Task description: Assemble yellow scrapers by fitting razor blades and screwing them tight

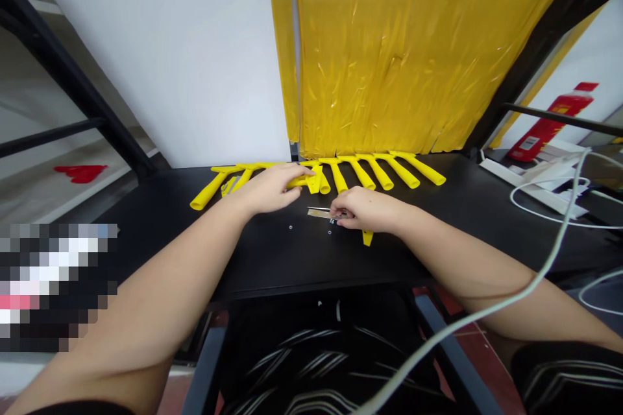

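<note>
My left hand is closed around a yellow plastic handle; the flat head of this yellow handle sticks out past my fingertips. My right hand is bent in a pinch low over the table, and what its fingertips hold is too small to make out. By those fingertips lies a thin flat metal strip. Small metal nuts are scattered on the black tabletop in front of my hands. Under my right wrist pokes out another yellow plastic piece, mostly covered.
Several yellow T-shaped handles line the back of the black table. A yellow plastic curtain and white panel rise behind. At right stand a red bottle and white cable, which crosses before my right forearm.
</note>
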### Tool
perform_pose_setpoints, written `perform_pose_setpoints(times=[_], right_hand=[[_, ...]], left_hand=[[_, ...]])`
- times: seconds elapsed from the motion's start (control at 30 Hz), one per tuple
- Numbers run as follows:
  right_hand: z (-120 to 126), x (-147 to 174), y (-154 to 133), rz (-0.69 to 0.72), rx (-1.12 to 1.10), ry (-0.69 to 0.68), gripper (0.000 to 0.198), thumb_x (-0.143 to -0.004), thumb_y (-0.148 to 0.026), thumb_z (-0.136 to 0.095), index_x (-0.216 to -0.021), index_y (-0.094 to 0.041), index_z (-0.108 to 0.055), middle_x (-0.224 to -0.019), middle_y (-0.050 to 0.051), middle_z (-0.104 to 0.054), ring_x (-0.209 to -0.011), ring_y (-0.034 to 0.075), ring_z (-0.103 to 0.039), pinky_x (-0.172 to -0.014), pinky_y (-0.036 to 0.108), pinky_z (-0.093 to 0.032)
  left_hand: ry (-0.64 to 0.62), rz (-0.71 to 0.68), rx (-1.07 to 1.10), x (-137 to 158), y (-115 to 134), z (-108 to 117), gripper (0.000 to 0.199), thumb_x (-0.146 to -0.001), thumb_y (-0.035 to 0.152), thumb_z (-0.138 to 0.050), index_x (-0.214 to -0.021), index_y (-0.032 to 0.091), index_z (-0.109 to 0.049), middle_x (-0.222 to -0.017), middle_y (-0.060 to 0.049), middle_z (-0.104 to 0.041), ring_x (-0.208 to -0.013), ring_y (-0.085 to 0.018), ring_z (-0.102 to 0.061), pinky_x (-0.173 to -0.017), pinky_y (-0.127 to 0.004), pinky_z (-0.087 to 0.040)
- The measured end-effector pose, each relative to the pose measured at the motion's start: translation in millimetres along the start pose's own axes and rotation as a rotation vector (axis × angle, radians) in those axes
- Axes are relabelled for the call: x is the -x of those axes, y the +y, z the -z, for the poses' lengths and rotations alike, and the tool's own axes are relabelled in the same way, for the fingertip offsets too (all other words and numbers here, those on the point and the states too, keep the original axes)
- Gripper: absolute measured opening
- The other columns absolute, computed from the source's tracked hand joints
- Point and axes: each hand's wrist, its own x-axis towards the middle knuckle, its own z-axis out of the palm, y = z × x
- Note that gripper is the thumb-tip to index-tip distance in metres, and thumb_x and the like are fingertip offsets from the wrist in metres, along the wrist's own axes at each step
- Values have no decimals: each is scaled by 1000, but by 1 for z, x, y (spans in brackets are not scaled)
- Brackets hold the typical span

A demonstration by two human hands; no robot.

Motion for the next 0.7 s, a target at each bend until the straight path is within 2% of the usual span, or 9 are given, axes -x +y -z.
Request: perform_pose_setpoints(times=[0.13,0.27,0.4,0.7], right_hand=[[0,0,-1,-28,-57,-11,17,-85,-8,-71,-97,-18,-77,-89,4,-74,-75,15,-63,-68,26,-43],[-1,0,1,-25,-73,28,16,-84,-12,-75,-98,-19,-76,-96,5,-75,-79,16,-64,-69,27,-42],[-4,-1,3,-93,-91,34,16,-84,-17,-77,-99,-21,-74,-98,3,-78,-76,15,-66,-68,27,-43],[-4,-1,-6,-205,-143,17,22,-80,-12,-76,-99,-20,-73,-101,4,-79,-84,18,-70,-70,28,-47]], left_hand=[[-7,3,-2,0,-1,-1,45,-96,21,-55,-140,19,-65,-135,-12,-72,-127,-28,-67,-113,-44,-51],[-1,2,0,0,-1,-1,46,-95,21,-55,-140,20,-66,-136,-11,-72,-127,-27,-67,-112,-43,-51],[-3,11,-3,0,0,-1,46,-95,22,-56,-140,20,-66,-135,-11,-72,-127,-27,-67,-113,-43,-51],[-1,6,5,0,1,0,47,-94,20,-55,-140,19,-66,-134,-12,-73,-124,-27,-68,-111,-42,-51]])
